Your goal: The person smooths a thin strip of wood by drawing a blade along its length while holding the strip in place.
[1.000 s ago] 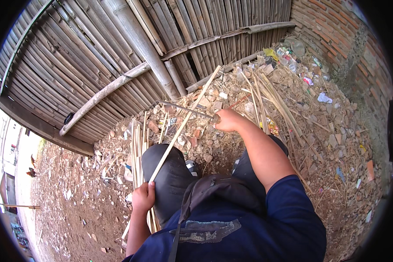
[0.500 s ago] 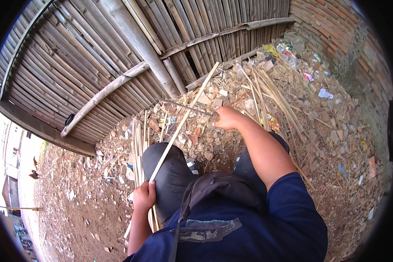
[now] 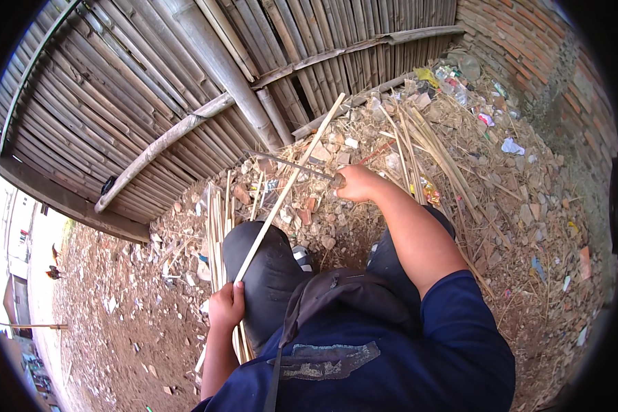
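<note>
A long pale bamboo strip (image 3: 290,184) slants up and away across my left thigh. Its near end is gripped by my left hand (image 3: 226,305), thumb laid along it. My right hand (image 3: 356,184) is closed round the handle of a long thin-bladed knife (image 3: 292,165). The blade points left and crosses the strip at about its middle; whether it cuts into it I cannot tell. Beside my left leg lies a bundle of similar bamboo strips (image 3: 216,233), partly hidden by my knee and left hand.
More bamboo strips (image 3: 439,154) lie on the rubble-strewn ground to the right. A bamboo wall (image 3: 144,89) stands ahead, meeting a brick wall (image 3: 529,48) at the far right. Plastic litter (image 3: 453,86) gathers in that corner. A chicken (image 3: 53,272) is at the far left.
Very little differs. The knife and my right hand have shifted up slightly along the strip, and the strip's far end is a touch higher. My left hand keeps its hold.
</note>
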A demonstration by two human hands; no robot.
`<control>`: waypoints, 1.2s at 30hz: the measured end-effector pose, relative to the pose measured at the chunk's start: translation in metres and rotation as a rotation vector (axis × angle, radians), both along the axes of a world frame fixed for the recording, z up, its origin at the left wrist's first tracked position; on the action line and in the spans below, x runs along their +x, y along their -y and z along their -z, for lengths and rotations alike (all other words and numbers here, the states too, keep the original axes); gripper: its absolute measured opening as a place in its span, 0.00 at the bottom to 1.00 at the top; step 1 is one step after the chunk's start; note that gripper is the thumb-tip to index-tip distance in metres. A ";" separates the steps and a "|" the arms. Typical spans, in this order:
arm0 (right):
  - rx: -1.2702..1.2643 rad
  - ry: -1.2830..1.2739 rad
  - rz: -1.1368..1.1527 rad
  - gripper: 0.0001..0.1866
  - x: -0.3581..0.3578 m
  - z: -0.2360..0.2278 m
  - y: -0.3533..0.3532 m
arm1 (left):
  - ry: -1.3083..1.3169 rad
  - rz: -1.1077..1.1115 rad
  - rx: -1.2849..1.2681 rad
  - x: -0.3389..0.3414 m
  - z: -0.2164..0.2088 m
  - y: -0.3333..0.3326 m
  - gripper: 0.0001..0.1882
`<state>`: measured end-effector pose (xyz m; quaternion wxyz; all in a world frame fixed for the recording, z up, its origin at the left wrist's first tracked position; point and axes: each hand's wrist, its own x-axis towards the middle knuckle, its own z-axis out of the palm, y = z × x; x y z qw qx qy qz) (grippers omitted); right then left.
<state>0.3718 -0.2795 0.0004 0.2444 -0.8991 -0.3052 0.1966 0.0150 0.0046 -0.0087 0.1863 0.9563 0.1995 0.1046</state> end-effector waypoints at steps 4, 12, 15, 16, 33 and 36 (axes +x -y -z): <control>0.032 0.018 0.025 0.21 0.001 0.005 0.000 | -0.001 0.003 0.002 0.000 0.001 0.000 0.25; 0.043 0.006 0.022 0.22 0.001 0.006 -0.001 | 0.022 0.016 0.001 0.000 0.001 -0.001 0.25; 0.046 -0.017 0.028 0.22 0.003 0.009 -0.001 | 0.021 0.020 0.004 0.000 0.002 -0.001 0.24; 0.046 -0.019 0.028 0.22 0.003 0.009 -0.001 | 0.023 0.024 0.005 0.000 0.002 -0.001 0.24; 0.021 -0.008 -0.010 0.26 0.004 0.011 0.000 | -0.021 -0.008 -0.012 0.000 0.005 -0.003 0.24; 0.030 0.005 -0.004 0.26 0.005 0.013 -0.001 | -0.022 -0.006 -0.017 0.000 0.006 -0.004 0.24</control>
